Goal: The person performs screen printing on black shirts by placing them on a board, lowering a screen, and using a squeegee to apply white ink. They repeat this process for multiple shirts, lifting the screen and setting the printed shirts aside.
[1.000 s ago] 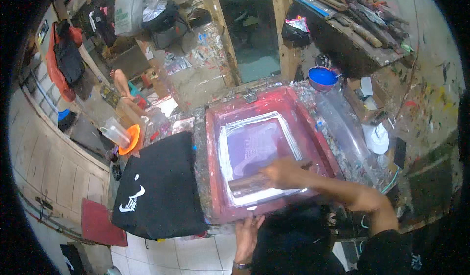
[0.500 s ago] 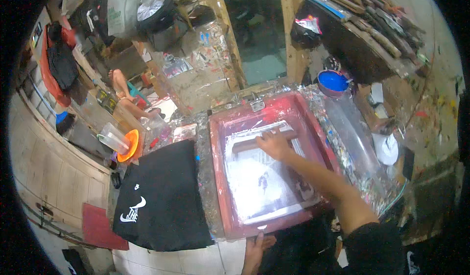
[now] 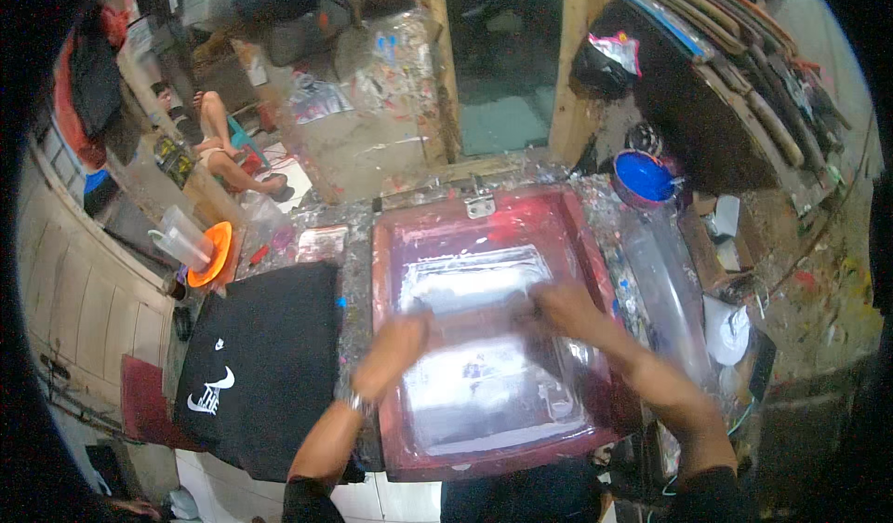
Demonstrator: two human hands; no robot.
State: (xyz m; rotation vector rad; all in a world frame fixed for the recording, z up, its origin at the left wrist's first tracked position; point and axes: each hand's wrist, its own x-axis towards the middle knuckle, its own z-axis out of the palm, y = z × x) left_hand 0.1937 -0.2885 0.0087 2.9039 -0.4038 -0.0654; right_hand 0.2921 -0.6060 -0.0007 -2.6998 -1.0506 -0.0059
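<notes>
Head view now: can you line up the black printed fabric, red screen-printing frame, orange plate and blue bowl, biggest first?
1. red screen-printing frame
2. black printed fabric
3. blue bowl and orange plate: they look too alike to rank

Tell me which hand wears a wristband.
The left hand, at the left end of the squeegee. A band circles its wrist; the right hand has none.

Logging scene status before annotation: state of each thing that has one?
Squeegee: blurred, crosswise over the screen
Left hand: closed on squeegee's left end
Right hand: closed on its right end
Screen: lying flat, smeared white inside
Black garment: laid flat, printed side up
Bowl: uncovered, blue inside
Clear container: on orange plate
</notes>
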